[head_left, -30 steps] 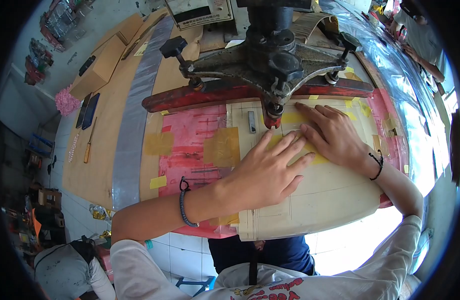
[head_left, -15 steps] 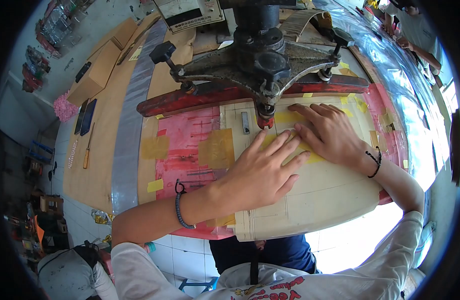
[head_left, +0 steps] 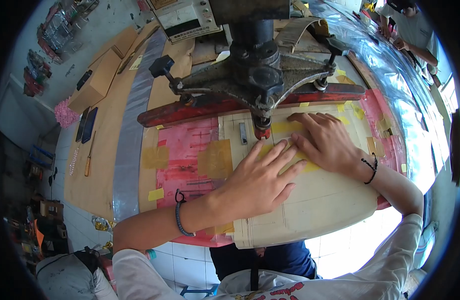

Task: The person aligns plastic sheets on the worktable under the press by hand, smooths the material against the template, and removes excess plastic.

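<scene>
A cream-coloured sheet [head_left: 310, 200] with thin pencil lines lies under both hands, on top of a red taped board [head_left: 187, 165]. My left hand [head_left: 257, 180] rests flat on the sheet, fingers spread, fingertips just below the red-tipped foot [head_left: 262, 134] of the machine. My right hand [head_left: 327, 137] lies to its right, fingers stretched out over the sheet and its yellow tape, its thumb close to the left hand's fingertips. A small metal strip [head_left: 243, 133] sits left of the red tip. Above the hands stands the machine's black arm [head_left: 255, 75] with its red bar [head_left: 190, 103].
Left on the wooden table [head_left: 97, 175] are phones [head_left: 89, 123], an orange-handled tool [head_left: 88, 162] and a cardboard box [head_left: 97, 82]. Clear plastic film [head_left: 390, 65] covers the right side, where another person [head_left: 412, 35] works. A control box [head_left: 186, 20] stands behind.
The view has tilted slightly, so the machine's head and the sheet appear a little lower. Both hands keep nearly the same place on the sheet.
</scene>
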The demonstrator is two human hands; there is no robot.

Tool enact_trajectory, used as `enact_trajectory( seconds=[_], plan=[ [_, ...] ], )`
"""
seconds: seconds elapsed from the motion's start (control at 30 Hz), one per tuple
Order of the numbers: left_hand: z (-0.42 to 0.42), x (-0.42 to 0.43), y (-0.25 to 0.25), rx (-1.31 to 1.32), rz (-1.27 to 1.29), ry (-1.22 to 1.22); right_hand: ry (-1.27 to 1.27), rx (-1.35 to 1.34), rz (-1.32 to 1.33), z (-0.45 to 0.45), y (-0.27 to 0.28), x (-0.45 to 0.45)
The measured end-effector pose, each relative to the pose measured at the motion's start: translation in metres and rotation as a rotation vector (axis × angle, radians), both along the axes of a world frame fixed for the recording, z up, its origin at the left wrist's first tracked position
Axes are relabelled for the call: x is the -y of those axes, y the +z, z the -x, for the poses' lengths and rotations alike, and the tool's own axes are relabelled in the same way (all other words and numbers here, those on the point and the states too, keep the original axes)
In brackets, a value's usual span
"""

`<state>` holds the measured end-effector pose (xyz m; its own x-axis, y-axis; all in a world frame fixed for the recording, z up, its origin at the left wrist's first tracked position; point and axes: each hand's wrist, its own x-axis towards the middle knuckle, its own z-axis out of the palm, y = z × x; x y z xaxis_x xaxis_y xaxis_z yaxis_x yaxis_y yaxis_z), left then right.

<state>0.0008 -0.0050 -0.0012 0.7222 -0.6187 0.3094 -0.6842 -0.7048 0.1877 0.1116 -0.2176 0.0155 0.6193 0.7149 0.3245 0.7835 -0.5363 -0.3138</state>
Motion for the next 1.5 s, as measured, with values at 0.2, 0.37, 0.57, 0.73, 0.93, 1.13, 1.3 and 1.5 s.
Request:
enact_trajectory(
  seconds=[0.2, 0.37, 0.57, 0.73, 0.93, 1.13, 1.3, 1.5],
  plan=[
    [0.000, 0.000, 0.001, -0.003, -0.021, 0.000, -0.006, 0.025, 0.020, 0.000, -0.004, 0.002],
    [0.001, 0.000, 0.001, -0.011, -0.037, 0.002, -0.005, 0.047, 0.038, 0.000, -0.005, 0.002],
    [0.000, 0.000, 0.000, 0.004, -0.041, -0.001, -0.016, 0.046, 0.066, 0.002, -0.002, 0.002],
    [0.001, 0.000, -0.001, 0.012, -0.019, 0.001, 0.020, 0.064, -0.014, -0.003, -0.008, 0.002],
    [0.000, 0.000, -0.001, 0.005, -0.022, 0.003, 0.000, 0.054, 0.040, 0.002, -0.002, 0.002],
    [0.000, 0.000, -0.001, -0.008, -0.018, 0.005, -0.009, 0.052, 0.089, 0.002, -0.001, 0.002],
    [0.001, 0.000, -0.002, -0.012, 0.008, 0.008, -0.015, 0.021, 0.101, 0.005, 0.005, 0.001],
    [0.001, 0.000, -0.003, -0.022, 0.065, 0.017, 0.022, -0.038, 0.025, 0.003, 0.004, 0.001]
  ],
)
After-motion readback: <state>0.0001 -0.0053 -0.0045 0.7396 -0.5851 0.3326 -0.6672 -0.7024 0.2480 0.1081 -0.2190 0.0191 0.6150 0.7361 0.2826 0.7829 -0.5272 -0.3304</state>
